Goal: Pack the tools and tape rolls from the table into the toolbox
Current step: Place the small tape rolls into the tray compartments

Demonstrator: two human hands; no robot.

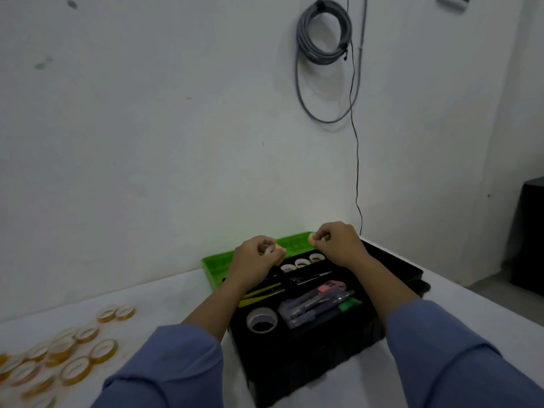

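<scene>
Black plastic toolbox (309, 366) is sitting open at the table's far right corner. Its bright green lid (217, 269) is lying back against the wall, probably to keep the tray clear for loading.

Left hand (253, 260) is hovering over the tray's back left, its fingers pinching a small amber tape roll (272, 250). Right hand (338, 245) is hanging over the back right, its fingertips clamping a second small roll (312, 238). Both are being held by the rim, which looks meant for dropping them upright into the narrow back slot, where three like rolls (301, 262) are already standing in a row.

Larger pieces are lying in front of that slot:
- a wide white tape roll (262, 319) is resting flat at front left
- a cluster of cutters and pens (318, 304) is filling the middle
- yellow tweezers (259, 293) are lying along the left

Packing seems to be going by size.

White table (147, 290) is carrying a loose scatter of amber tape rolls (73, 369) at near left, well apart from the box and still waiting to be packed.

Plain white wall (176, 128) is showing a few scuffs. A coil of grey cable (323, 33) is hanging high on it, with a thin black wire trailing down towards the box. A dark object (530, 237) is standing at far right, too dim to identify.
</scene>
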